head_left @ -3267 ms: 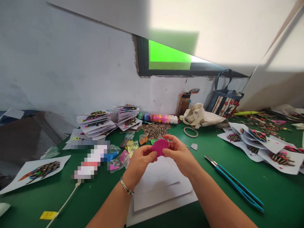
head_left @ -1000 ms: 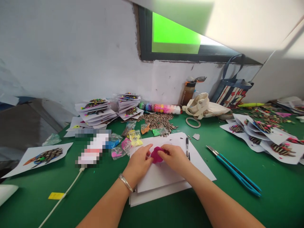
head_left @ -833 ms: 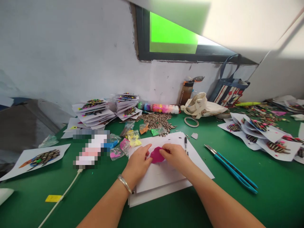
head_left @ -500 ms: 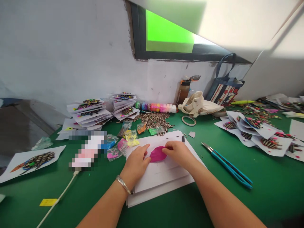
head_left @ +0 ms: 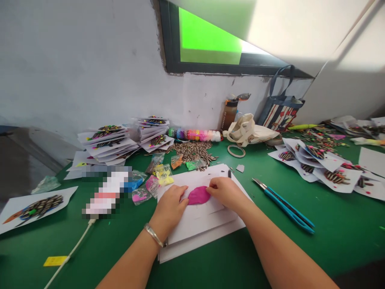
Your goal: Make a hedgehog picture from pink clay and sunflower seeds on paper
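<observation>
A flat magenta piece of clay [head_left: 198, 195] lies on the top sheet of a stack of white paper [head_left: 204, 228] on the green table [head_left: 337, 237]. My left hand [head_left: 170, 208], with a silver bracelet at the wrist, rests on the paper with its fingertips pressed against the clay's left edge. My right hand [head_left: 227, 192] has its fingers curled, pinching and pressing the clay's right edge. Both hands are closed on the clay.
A blue utility knife [head_left: 285, 208] lies right of the paper. Behind are small bags of coloured clay [head_left: 162, 176], a pile of sunflower seeds [head_left: 192, 149], a row of clay tubs [head_left: 194, 135], a tape ring [head_left: 236, 151], stacked cards [head_left: 105, 144], a bottle [head_left: 230, 113] and bags. A white cable [head_left: 69, 255] runs at left.
The clay, held up in both hands before, has come down onto the white paper. Both hands now press it flat there, and it looks wider. The view has drifted slightly left.
</observation>
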The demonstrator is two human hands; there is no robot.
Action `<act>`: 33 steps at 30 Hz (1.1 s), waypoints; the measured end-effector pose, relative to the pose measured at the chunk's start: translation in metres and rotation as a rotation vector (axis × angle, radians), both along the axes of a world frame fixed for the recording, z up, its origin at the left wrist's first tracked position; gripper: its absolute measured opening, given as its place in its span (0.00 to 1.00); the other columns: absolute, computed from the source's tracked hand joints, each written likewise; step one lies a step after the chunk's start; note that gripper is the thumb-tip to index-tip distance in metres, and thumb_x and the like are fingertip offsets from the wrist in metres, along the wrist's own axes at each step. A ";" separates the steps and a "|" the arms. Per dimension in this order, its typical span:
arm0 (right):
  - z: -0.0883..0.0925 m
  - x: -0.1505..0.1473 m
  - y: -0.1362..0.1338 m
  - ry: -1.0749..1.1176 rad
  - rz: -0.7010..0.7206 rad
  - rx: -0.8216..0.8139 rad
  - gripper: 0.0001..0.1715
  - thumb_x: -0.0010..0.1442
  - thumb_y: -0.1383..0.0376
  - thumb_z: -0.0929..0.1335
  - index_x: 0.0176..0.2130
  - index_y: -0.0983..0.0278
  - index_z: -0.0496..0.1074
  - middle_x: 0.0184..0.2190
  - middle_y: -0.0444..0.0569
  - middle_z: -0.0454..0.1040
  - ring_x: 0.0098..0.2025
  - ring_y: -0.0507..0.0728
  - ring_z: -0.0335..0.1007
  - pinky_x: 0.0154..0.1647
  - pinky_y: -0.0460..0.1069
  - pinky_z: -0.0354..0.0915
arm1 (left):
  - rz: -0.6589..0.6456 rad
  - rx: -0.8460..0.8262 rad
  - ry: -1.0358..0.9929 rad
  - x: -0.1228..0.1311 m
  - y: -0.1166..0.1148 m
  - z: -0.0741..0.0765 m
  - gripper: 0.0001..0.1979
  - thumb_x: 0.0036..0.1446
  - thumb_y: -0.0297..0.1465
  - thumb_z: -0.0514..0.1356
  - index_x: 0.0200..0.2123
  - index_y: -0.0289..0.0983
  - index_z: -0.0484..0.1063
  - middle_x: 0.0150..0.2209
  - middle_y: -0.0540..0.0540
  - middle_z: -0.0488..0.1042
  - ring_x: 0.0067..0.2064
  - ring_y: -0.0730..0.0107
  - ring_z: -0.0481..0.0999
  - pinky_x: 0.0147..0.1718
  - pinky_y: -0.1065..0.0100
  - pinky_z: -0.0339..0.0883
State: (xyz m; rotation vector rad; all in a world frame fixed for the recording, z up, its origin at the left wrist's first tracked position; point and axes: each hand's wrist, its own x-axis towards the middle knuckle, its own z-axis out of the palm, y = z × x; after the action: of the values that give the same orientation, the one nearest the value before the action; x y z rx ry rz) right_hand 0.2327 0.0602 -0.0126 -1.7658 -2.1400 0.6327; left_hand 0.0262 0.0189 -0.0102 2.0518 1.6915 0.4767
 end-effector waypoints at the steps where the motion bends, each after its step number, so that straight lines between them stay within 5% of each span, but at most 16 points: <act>1: 0.000 0.000 0.000 -0.007 -0.004 0.006 0.10 0.54 0.61 0.65 0.24 0.62 0.71 0.22 0.43 0.71 0.24 0.51 0.59 0.24 0.45 0.47 | -0.002 0.000 0.004 0.000 0.000 0.000 0.20 0.55 0.28 0.53 0.51 0.33 0.69 0.42 0.42 0.70 0.44 0.63 0.69 0.44 0.65 0.62; 22: 0.002 0.012 0.006 0.071 0.036 -0.053 0.11 0.55 0.65 0.62 0.26 0.62 0.72 0.24 0.44 0.73 0.28 0.52 0.65 0.26 0.45 0.53 | -0.003 0.004 0.024 0.000 0.002 -0.002 0.17 0.56 0.28 0.54 0.49 0.35 0.70 0.42 0.42 0.71 0.44 0.63 0.69 0.45 0.65 0.62; 29: 0.008 0.020 -0.007 0.007 0.053 -0.004 0.20 0.56 0.70 0.60 0.41 0.59 0.76 0.42 0.48 0.76 0.44 0.57 0.70 0.40 0.47 0.58 | 0.000 -0.006 0.016 0.000 0.002 0.000 0.17 0.56 0.29 0.54 0.49 0.35 0.70 0.43 0.42 0.71 0.45 0.62 0.69 0.46 0.64 0.62; 33: 0.008 0.016 -0.023 -0.038 0.124 0.049 0.22 0.57 0.73 0.58 0.44 0.58 0.75 0.40 0.49 0.75 0.42 0.56 0.70 0.41 0.47 0.59 | -0.006 -0.001 0.009 0.000 0.001 0.000 0.17 0.57 0.29 0.53 0.49 0.35 0.70 0.43 0.41 0.71 0.45 0.62 0.69 0.47 0.63 0.62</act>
State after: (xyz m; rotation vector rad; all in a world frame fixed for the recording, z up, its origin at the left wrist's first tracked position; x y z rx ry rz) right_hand 0.2489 0.0371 -0.0045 -1.6429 -2.2844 0.5753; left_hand 0.0263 0.0202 -0.0099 2.0609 1.6905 0.4652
